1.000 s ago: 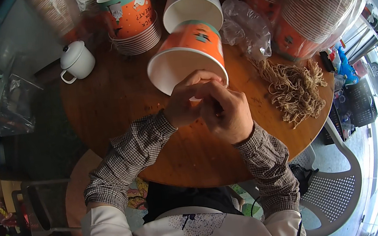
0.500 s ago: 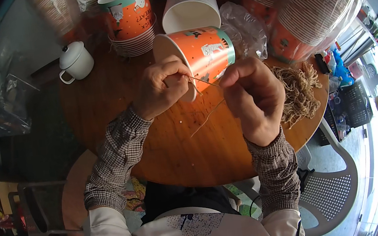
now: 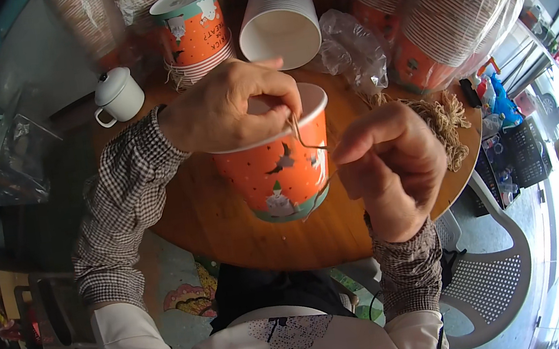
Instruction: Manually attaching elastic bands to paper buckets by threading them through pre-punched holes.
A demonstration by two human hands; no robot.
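Left hand grips the rim of an orange paper cup, fingers closed over the lip, holding it upright and lifted just above the round wooden tabletop. The cup is at centre view, between the two hands. Right hand sits beside the cup's right wall, thumb and forefinger pinched shut on a thin brown string that runs from the rim near the left fingers across to the right hand.

Judged step: fitting a string handle to the cup; one end appears anchored at the rim, the free length is drawn taut to the side. Whether the string passes through a hole in the wall cannot be told; the left fingers cover that spot.

Next move, as judged, calls for a firm hold on the rim so the thin wall does not buckle, and a fine pinch to guide the string end to the rim.

Nearby: a heap of cut strings to the right, a white cup on its side, a stack of orange cups, a white enamel pot with lid, and a crumpled clear bag.
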